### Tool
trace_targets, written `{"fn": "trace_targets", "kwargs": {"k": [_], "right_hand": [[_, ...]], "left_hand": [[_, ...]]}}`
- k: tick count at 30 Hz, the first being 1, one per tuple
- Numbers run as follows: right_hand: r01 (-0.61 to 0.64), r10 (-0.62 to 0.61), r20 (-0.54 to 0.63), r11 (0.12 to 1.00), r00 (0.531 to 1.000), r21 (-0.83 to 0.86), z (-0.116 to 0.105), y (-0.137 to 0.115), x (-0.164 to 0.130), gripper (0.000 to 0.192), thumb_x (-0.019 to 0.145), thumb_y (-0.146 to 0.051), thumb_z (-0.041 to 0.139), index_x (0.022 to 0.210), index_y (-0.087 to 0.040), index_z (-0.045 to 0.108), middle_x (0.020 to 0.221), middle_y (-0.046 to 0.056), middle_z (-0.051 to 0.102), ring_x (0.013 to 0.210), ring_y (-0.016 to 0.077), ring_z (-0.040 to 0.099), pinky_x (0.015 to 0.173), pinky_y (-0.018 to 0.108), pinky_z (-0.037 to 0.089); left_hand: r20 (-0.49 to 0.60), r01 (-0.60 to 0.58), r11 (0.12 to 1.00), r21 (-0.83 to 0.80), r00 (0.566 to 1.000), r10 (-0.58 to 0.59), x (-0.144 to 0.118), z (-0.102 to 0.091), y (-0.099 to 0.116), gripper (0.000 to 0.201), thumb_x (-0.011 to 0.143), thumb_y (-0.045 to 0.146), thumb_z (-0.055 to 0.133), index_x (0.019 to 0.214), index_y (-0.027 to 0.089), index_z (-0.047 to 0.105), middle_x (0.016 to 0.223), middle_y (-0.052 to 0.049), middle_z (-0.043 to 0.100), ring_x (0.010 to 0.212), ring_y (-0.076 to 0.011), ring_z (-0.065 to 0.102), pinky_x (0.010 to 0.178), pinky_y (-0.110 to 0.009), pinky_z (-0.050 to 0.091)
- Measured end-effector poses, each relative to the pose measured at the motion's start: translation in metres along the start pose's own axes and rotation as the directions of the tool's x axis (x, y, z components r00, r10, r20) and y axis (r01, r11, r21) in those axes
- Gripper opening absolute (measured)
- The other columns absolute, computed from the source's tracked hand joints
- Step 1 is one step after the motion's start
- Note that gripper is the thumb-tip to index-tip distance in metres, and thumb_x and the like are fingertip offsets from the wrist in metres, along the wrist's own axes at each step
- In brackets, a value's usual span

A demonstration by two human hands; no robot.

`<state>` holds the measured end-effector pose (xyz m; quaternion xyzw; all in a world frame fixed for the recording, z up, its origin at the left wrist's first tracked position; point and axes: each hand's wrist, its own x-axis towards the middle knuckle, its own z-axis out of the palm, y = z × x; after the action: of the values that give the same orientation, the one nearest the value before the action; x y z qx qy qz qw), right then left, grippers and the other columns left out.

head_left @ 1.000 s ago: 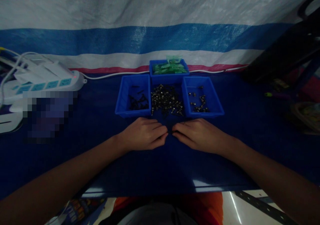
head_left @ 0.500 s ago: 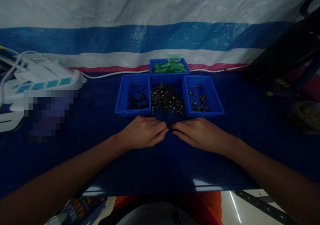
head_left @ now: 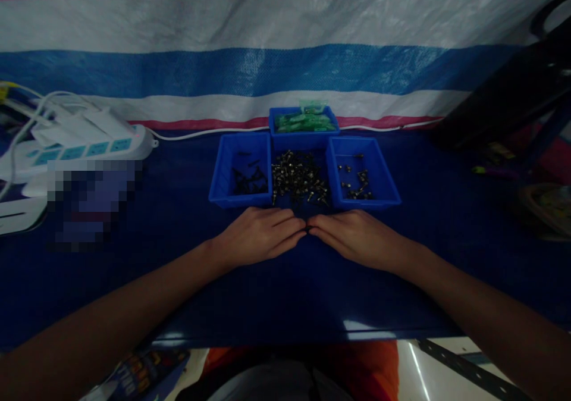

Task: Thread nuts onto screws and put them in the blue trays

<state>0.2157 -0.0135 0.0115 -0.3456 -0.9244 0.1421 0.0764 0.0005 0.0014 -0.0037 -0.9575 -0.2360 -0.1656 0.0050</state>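
My left hand (head_left: 265, 235) and my right hand (head_left: 354, 234) meet fingertip to fingertip just above the blue table. Both are closed in a pinch around a small dark part (head_left: 307, 228), too small and dim to name, mostly covered by the fingers. Beyond them lies a pile of small metal-and-black screw-like parts (head_left: 298, 175). A blue bin (head_left: 216, 181) on the left holds thin black pieces (head_left: 250, 181). Another blue bin (head_left: 388, 178) on the right contains several small metal fittings (head_left: 360, 190).
Behind the pile stands a third blue bin (head_left: 303, 132) with green plastic packets (head_left: 306, 119). A white power strip (head_left: 143, 142) with cables lies at left. To the right are a dark cylindrical object (head_left: 491, 97) and a round container (head_left: 544, 210). A striped sheet (head_left: 285, 71) hangs behind.
My left hand has moved slightly right, closing the gap to my right hand, so the fingertips now nearly touch around the dark part. The view has shifted a little.
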Motion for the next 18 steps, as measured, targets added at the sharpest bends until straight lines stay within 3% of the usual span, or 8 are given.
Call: {"fn": "trace_targets", "kwargs": {"k": [12,18], "right_hand": [[0.007,-0.007,0.003,0.998,1.0,0.065,0.001,-0.0002,0.0007,0.024,0.093,-0.029,0.032,0.094,-0.017,0.053,0.071,0.0,0.06,0.061,0.0103,0.055,0.056,0.022,0.036],[0.021,-0.022,0.019,0.997,1.0,0.08,0.0016,0.0017,-0.0009,0.024,0.093,-0.027,0.031,0.094,-0.016,0.053,0.076,0.002,0.061,0.066,0.011,0.058,0.058,0.022,0.039]], "left_hand": [[-0.115,-0.055,0.998,-0.04,0.992,0.05,0.0002,-0.0012,-0.0014,0.017,0.089,0.024,0.042,0.098,0.016,0.054,0.086,-0.001,0.059,0.075,-0.0087,0.056,0.064,-0.02,0.047],[-0.098,-0.079,0.995,-0.064,0.993,0.072,-0.0011,-0.0004,-0.0028,0.018,0.087,0.022,0.045,0.103,0.018,0.053,0.092,-0.002,0.059,0.077,-0.009,0.056,0.065,-0.02,0.048]]}}
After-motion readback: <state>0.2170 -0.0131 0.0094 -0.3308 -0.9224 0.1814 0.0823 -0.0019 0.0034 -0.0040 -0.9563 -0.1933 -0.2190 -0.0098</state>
